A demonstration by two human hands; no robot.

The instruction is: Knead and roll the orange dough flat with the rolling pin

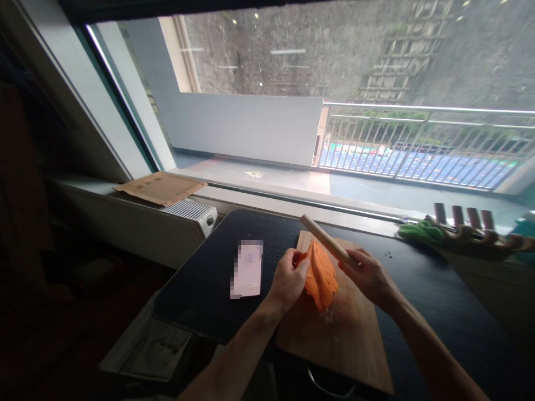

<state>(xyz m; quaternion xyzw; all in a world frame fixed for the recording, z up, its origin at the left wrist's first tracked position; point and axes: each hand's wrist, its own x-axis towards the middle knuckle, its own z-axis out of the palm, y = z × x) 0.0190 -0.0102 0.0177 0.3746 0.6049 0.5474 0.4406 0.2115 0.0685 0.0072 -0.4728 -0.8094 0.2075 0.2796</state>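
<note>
A thin, uneven orange sheet, perhaps dough or clay, hangs over the wooden board. My left hand is closed on its upper left edge, with fingers and thumb pinched together. The sheet looks partly lifted, its lower tip close to the board. In my right hand is a wooden rolling pin, gripped near its lower end and tilted so that the far end points up and left. The pin is held above the board's far part. Pale smudges mark the wood below the sheet.
A phone lies on the dark table left of the board. A brown envelope rests on the sill at the left. Green cloth and a wooden rack sit at the right, by the window.
</note>
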